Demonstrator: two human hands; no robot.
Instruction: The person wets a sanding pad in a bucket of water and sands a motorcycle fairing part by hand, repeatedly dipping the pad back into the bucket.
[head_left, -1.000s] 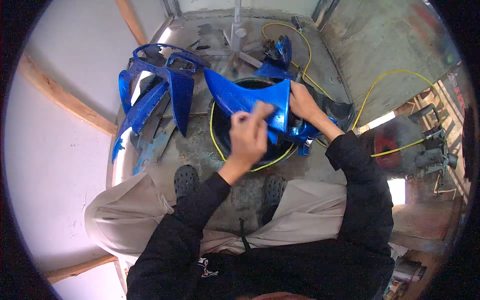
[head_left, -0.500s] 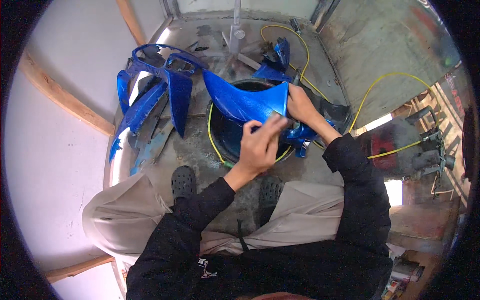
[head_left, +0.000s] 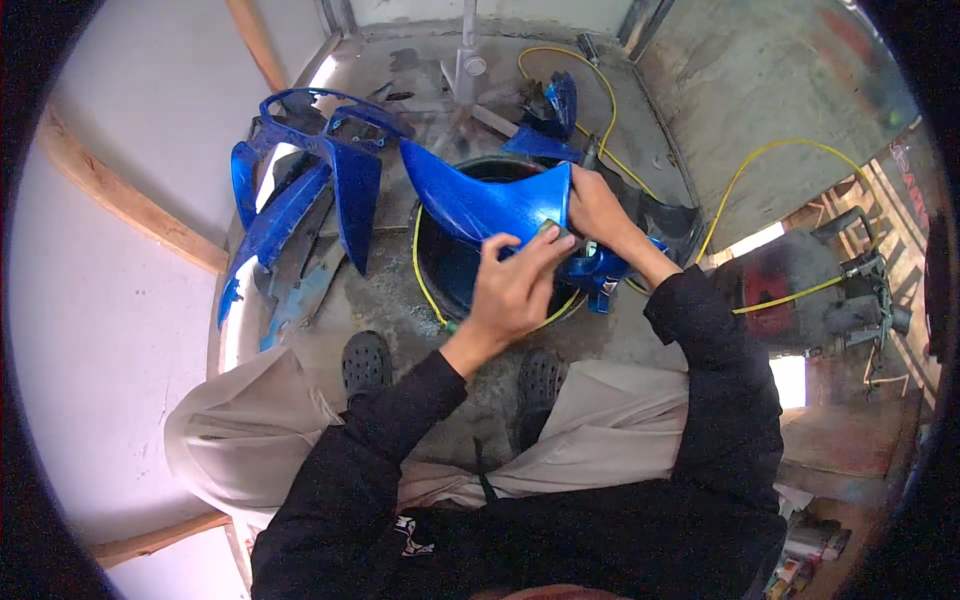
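Observation:
My right hand is closed on the right edge of a glossy blue plastic fairing panel, its thumb side at the panel's upper corner. The panel is tilted over a round black tub. Against the panel's lower right face rest the fingertips of my left hand. A small dark flat piece shows between those fingers, mostly hidden, so its kind is unclear. Under my right wrist, at the tub's right rim, sits another blue plastic part.
A larger blue fairing frame lies on the left. Blue and black parts sit beyond the tub. A yellow hose loops along the right to a dark tank-like machine. A grey metal post stands at the back.
My left fingers have shifted slightly on the panel, and the small dark piece shows more clearly. The view has shifted a little; my right hand keeps its hold on the panel.

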